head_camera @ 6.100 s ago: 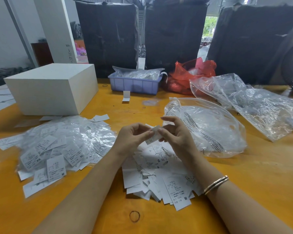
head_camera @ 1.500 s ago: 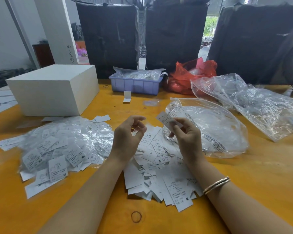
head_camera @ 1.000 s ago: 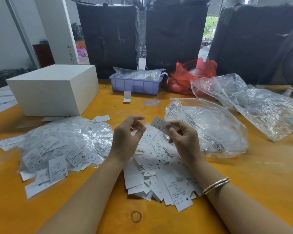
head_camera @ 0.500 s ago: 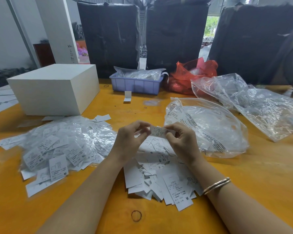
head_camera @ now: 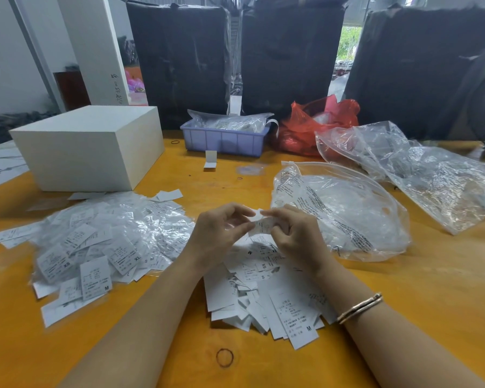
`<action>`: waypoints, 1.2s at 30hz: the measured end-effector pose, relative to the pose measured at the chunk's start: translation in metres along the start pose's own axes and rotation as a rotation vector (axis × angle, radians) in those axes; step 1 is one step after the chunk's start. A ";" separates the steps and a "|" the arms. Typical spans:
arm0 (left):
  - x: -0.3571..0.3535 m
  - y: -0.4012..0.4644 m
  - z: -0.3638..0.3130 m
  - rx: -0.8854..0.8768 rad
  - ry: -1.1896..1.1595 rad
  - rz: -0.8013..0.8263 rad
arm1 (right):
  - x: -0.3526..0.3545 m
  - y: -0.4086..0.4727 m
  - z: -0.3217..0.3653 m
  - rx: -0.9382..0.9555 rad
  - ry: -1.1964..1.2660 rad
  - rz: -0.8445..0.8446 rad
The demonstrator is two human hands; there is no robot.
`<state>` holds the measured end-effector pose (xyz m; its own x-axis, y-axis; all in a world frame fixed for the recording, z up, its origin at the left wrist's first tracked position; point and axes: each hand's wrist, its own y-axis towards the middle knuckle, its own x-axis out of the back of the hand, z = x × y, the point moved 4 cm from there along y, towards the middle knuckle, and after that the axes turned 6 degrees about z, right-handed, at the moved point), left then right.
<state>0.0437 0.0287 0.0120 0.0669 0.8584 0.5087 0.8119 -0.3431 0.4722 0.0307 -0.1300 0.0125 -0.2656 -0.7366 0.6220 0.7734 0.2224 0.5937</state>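
You get bright, even daylight; soft shadows under your arms, glare on the clear bags (head_camera: 420, 175), bowed edges, blurry far corners.

Your left hand (head_camera: 216, 233) and right hand (head_camera: 297, 236) meet at centre, fingers curled, fingertips pinching, both forearms angling inward.

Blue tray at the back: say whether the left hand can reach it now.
Probably yes: mostly bare table lies between left hand and blue tray, though the hand pinches a label it should release first.
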 end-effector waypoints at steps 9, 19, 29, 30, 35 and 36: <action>0.002 0.001 0.005 0.082 -0.160 -0.056 | 0.003 0.001 -0.010 -0.238 0.420 -0.073; 0.003 0.000 0.007 0.113 -0.129 -0.060 | -0.008 0.000 0.005 -0.072 0.150 0.056; 0.033 -0.005 0.027 0.358 0.308 -0.122 | 0.055 -0.001 -0.064 -0.468 -0.487 -0.222; 0.033 -0.006 0.029 0.388 0.392 -0.096 | 0.054 -0.003 -0.071 -0.543 -0.535 -0.151; 0.034 -0.008 0.033 0.483 0.741 -0.053 | 0.044 0.000 -0.084 -0.655 -0.721 0.095; 0.034 -0.008 0.032 0.465 0.776 -0.064 | 0.044 0.001 -0.084 -0.652 -0.732 0.099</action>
<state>0.0584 0.0730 0.0026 -0.2592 0.3143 0.9133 0.9642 0.0294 0.2635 0.0680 -0.2159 -0.0025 -0.3028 -0.1074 0.9470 0.9190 -0.2961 0.2603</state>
